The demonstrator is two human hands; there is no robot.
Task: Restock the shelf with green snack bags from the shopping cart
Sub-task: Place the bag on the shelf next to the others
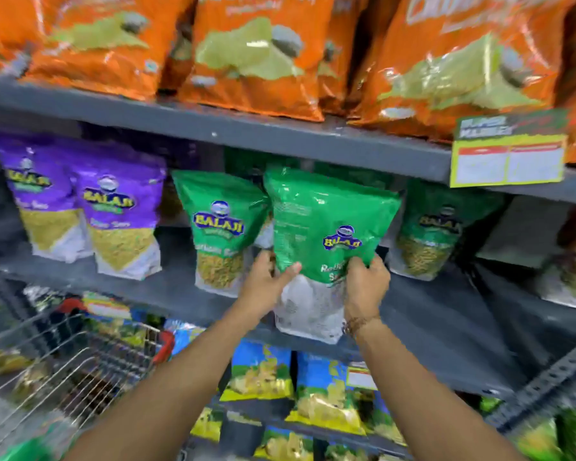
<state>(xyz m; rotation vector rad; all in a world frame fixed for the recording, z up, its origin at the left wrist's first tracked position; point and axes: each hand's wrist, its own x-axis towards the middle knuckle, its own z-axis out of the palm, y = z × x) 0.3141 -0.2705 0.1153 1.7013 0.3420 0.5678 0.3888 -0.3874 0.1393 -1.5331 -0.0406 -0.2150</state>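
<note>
While I look down past both arms, I see the shopping cart at the far left, low down, with its wire side near my left arm; above it on the grey shelf stand two purple bags, side by side; next to them stands a green bag, upright, facing me. My left arm reaches up and forward from the bottom of the view; my left hand is curled around the left lower side of the green snack bag, with the thumb lying on the front of the bag and the other fingers tucked behind it, where I cannot see them. The bag is upright, a bit tilted, just above the front edge of the shelf, between the standing green bag and another green bag further back on the right; its white bottom part hangs down in front of the shelf edge. My right arm comes up the same way, with a bead band on the wrist; my right hand is closed on the right lower side of the same bag, fingers bent over its front. Orange bags fill the shelf above; a yellow price tag hangs at the right; blue bags sit on the shelf below.
</note>
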